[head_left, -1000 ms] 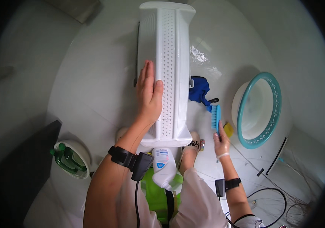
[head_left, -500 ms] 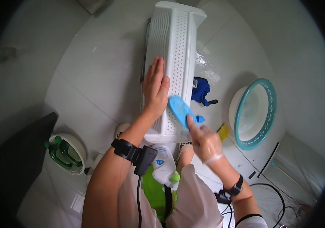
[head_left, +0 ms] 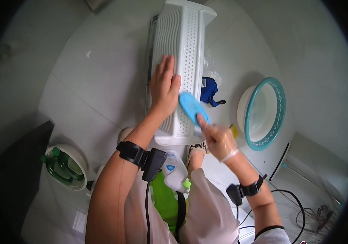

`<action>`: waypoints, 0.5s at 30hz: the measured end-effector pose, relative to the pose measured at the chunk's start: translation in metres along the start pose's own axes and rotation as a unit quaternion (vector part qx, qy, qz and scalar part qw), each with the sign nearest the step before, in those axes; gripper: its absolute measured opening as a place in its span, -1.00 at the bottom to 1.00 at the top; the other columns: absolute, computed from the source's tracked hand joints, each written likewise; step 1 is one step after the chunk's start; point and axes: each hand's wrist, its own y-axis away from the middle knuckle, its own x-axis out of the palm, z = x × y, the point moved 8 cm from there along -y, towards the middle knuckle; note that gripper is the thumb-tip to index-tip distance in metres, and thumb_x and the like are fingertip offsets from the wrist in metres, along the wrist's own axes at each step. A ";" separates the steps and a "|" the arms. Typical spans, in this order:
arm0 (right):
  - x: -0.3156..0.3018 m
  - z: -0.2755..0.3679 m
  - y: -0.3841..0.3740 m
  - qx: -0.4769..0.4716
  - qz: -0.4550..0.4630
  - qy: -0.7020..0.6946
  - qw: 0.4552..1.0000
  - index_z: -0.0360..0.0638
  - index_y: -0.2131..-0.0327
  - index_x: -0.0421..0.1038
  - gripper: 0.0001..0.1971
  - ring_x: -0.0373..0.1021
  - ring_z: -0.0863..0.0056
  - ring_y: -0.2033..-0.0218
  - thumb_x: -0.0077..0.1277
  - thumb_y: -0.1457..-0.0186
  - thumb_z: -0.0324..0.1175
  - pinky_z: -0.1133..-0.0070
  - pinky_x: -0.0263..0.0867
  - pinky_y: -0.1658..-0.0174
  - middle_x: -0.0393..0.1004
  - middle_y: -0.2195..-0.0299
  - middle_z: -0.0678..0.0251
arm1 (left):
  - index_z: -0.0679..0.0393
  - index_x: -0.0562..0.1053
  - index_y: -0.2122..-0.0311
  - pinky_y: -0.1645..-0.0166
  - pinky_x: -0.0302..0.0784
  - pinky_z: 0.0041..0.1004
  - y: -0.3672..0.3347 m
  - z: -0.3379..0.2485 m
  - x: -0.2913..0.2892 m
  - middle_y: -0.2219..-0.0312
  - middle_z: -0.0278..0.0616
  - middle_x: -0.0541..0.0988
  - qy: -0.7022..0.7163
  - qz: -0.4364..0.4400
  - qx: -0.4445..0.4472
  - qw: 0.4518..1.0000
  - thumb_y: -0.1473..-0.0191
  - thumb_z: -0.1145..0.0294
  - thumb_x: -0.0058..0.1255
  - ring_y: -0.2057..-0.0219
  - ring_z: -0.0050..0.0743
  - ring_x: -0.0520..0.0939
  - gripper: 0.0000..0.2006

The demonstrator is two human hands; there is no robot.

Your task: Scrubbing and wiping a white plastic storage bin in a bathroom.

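Brush (head_left: 192,105) tilted left, right hand (head_left: 220,141) gripping, left hand (head_left: 165,92) flat on rack (head_left: 190,44) pointing forward

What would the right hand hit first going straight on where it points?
Likely the left hand, near its thumb, brush-first: the right hand holds a blue brush aimed that way over the white perforated panel. Height is unclear; it might pass above.

No wording is legible. White plastic bottle (head_left: 176,177) bears a printed label (head_left: 170,159) with a blue badge (head_left: 170,167); pale cream shoe (head_left: 190,151) carries bold black marks (head_left: 198,145).
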 end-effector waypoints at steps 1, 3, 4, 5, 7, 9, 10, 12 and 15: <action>0.004 0.003 0.016 -0.002 0.000 -0.002 1.000 0.11 -0.16 0.30 -0.38 0.38 0.13 0.60 0.03 0.03 -0.56 0.32 0.32 0.48 0.40 0.60 0.10 | 0.15 0.17 -0.26 -0.30 0.02 -0.08 0.001 0.003 -0.003 -0.26 0.05 0.15 -0.003 -0.001 0.000 1.000 -0.20 0.27 -0.21 -0.24 0.17 0.18 -0.47; 0.025 0.011 0.051 0.007 0.103 -0.075 0.992 0.10 -0.14 0.33 -0.38 0.38 0.12 0.60 0.03 0.05 -0.58 0.34 0.33 0.47 0.40 0.62 0.10 | 0.13 0.18 -0.26 -0.30 0.04 -0.09 0.004 0.006 -0.007 -0.25 0.04 0.16 -0.033 -0.005 0.001 0.999 -0.19 0.27 -0.19 -0.23 0.17 0.20 -0.48; 0.023 0.013 0.060 0.017 0.109 -0.081 0.991 0.11 -0.15 0.32 -0.37 0.39 0.13 0.61 0.03 0.06 -0.60 0.35 0.34 0.46 0.40 0.61 0.09 | 0.13 0.18 -0.26 -0.30 0.04 -0.09 0.004 0.007 -0.007 -0.25 0.04 0.16 -0.031 -0.005 0.002 0.999 -0.19 0.27 -0.19 -0.23 0.17 0.20 -0.48; 0.023 0.011 0.057 0.017 0.108 -0.080 0.991 0.11 -0.15 0.32 -0.37 0.39 0.13 0.61 0.03 0.06 -0.60 0.35 0.34 0.46 0.40 0.61 0.09 | 0.13 0.19 -0.25 -0.30 0.04 -0.09 0.005 0.008 -0.007 -0.25 0.04 0.18 -0.041 -0.013 0.003 0.999 -0.19 0.27 -0.19 -0.22 0.18 0.20 -0.48; 0.018 0.005 0.038 -0.007 0.078 -0.025 0.997 0.10 -0.15 0.32 -0.37 0.38 0.14 0.61 0.03 0.05 -0.60 0.35 0.33 0.47 0.42 0.59 0.09 | 0.13 0.19 -0.25 -0.30 0.04 -0.09 0.004 0.006 -0.004 -0.24 0.05 0.19 -0.046 -0.016 0.005 0.999 -0.19 0.28 -0.18 -0.22 0.19 0.21 -0.48; 0.017 -0.007 0.010 0.004 0.034 -0.039 0.999 0.10 -0.15 0.32 -0.39 0.37 0.15 0.62 0.03 0.04 -0.59 0.36 0.32 0.48 0.42 0.58 0.08 | 0.14 0.20 -0.24 -0.31 0.04 -0.10 0.001 0.003 -0.003 -0.23 0.05 0.21 -0.025 -0.026 0.019 0.999 -0.19 0.28 -0.19 -0.21 0.19 0.22 -0.49; 0.010 -0.008 -0.001 0.027 -0.008 -0.058 0.998 0.07 -0.14 0.33 -0.39 0.37 0.16 0.62 0.03 0.05 -0.60 0.37 0.32 0.48 0.42 0.58 0.08 | 0.15 0.20 -0.24 -0.31 0.04 -0.10 0.000 0.004 -0.002 -0.23 0.07 0.21 -0.020 -0.023 0.015 0.999 -0.18 0.29 -0.19 -0.22 0.17 0.22 -0.49; 0.009 -0.001 0.005 0.021 -0.044 -0.055 0.997 0.04 -0.13 0.35 -0.40 0.38 0.17 0.62 0.04 0.06 -0.60 0.39 0.32 0.50 0.41 0.60 0.09 | 0.16 0.21 -0.24 -0.31 0.05 -0.10 0.001 0.006 -0.006 -0.22 0.08 0.21 -0.021 -0.020 0.020 0.999 -0.18 0.29 -0.18 -0.21 0.16 0.23 -0.49; 0.027 0.009 0.059 -0.011 0.053 -0.125 0.991 0.04 -0.12 0.35 -0.41 0.38 0.16 0.62 0.05 0.05 -0.58 0.38 0.32 0.51 0.42 0.59 0.10 | 0.19 0.21 -0.23 -0.30 0.06 -0.12 0.004 0.008 -0.007 -0.22 0.10 0.21 -0.024 -0.023 0.018 0.999 -0.17 0.30 -0.17 -0.21 0.14 0.24 -0.49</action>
